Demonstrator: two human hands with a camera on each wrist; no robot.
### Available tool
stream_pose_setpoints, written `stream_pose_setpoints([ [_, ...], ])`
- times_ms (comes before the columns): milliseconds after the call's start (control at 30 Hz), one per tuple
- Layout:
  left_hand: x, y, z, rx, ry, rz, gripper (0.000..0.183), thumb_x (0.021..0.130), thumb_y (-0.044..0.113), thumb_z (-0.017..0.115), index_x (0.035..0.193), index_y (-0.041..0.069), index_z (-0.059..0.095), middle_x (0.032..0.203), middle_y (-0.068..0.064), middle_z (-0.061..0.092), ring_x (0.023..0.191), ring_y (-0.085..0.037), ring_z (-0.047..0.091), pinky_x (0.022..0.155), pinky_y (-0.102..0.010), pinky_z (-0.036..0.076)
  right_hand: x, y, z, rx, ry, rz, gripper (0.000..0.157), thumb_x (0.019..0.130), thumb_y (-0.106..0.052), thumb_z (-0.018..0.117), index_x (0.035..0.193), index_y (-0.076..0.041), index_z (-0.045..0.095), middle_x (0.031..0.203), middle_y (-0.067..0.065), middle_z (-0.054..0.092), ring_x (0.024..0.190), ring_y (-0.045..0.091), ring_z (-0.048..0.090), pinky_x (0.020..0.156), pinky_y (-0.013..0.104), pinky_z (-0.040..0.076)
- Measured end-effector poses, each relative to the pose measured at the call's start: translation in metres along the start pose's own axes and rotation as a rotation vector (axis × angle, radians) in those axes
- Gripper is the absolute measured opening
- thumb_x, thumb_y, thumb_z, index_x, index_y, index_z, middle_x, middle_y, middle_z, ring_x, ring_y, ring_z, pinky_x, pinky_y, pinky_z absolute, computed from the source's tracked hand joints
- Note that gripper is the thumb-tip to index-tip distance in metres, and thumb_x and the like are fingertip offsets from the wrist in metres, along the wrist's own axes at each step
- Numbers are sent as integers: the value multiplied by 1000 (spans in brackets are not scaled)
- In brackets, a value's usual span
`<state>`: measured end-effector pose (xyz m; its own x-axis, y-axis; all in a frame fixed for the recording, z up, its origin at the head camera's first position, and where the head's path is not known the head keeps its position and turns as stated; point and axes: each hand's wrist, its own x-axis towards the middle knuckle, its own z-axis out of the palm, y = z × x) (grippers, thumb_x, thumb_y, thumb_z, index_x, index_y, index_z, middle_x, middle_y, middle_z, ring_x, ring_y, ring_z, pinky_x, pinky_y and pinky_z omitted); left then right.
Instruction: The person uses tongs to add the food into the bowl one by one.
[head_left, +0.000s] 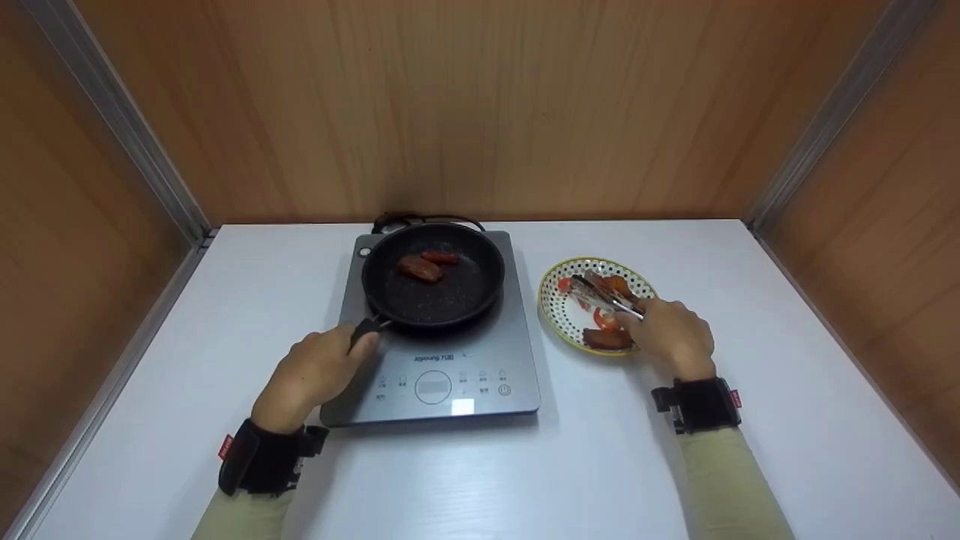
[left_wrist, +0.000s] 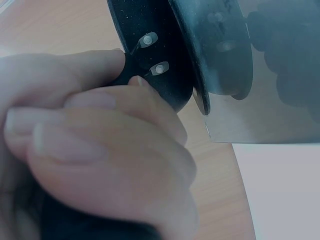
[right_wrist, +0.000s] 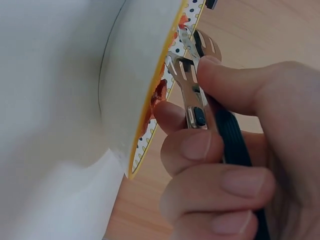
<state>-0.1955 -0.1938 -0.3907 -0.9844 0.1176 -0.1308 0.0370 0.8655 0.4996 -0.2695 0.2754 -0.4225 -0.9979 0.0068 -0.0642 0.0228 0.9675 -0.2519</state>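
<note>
My left hand (head_left: 319, 367) grips the black handle (head_left: 366, 328) of a dark frying pan (head_left: 431, 307). Inside the pan lie a browned meat-like piece (head_left: 420, 268) and a smaller reddish piece (head_left: 440, 257). With my right hand (head_left: 671, 335) I hold metal tongs (right_wrist: 189, 95) with dark grips, thumb on one arm and fingers curled round the other. The tong heads reach over a dotted, yellow-rimmed plate (head_left: 551, 319). On it are a browned piece (head_left: 607, 340), a red tomato-like slice (head_left: 604, 320) and other food partly hidden by the tongs; I cannot tell whether the tongs pinch any.
Under the pan is a grey induction cooker (head_left: 487, 360) with a touch panel, its black cord (head_left: 442, 217) lying behind it. The plate stands right of the cooker on a white table (head_left: 450, 480). Wooden panels (head_left: 480, 112) enclose the back and both sides.
</note>
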Motion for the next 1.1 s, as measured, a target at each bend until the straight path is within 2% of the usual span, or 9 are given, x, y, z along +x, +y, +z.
stream_pose_setpoints([
  [167,1,1,0,2,5,8,43,114,45,45,100,6,56,84,-12,61,77,-27,58,63,-40,43,0,0,1,2,-16,19,65,105,-58,57,148,-8,62,125,29,68,96,38,63,68,50,50],
  [433,1,1,-1,-6,2,1,43,114,45,45,100,6,56,84,-11,60,77,-27,57,63,-40,42,1,3,1,-7,-21,4,64,106,-57,56,145,-7,63,126,29,68,102,40,65,73,55,53],
  [733,1,2,-1,11,-10,-3,46,114,47,44,102,5,57,84,-11,60,78,-27,58,64,-41,43,2,4,1,6,-2,-3,61,105,-54,59,145,-8,64,123,30,68,97,38,64,71,52,51],
  [867,1,1,-1,8,-17,-4,46,114,47,44,103,4,56,84,-11,59,77,-27,57,64,-40,43,1,5,2,5,19,-8,58,105,-52,60,142,-8,67,122,29,69,102,41,67,74,54,52],
  [1100,0,0,0,-7,-12,-1,45,114,46,45,104,5,57,85,-11,60,78,-27,58,64,-40,42,3,6,3,3,7,-13,56,107,-49,58,142,-6,66,121,25,70,100,38,63,76,53,50],
])
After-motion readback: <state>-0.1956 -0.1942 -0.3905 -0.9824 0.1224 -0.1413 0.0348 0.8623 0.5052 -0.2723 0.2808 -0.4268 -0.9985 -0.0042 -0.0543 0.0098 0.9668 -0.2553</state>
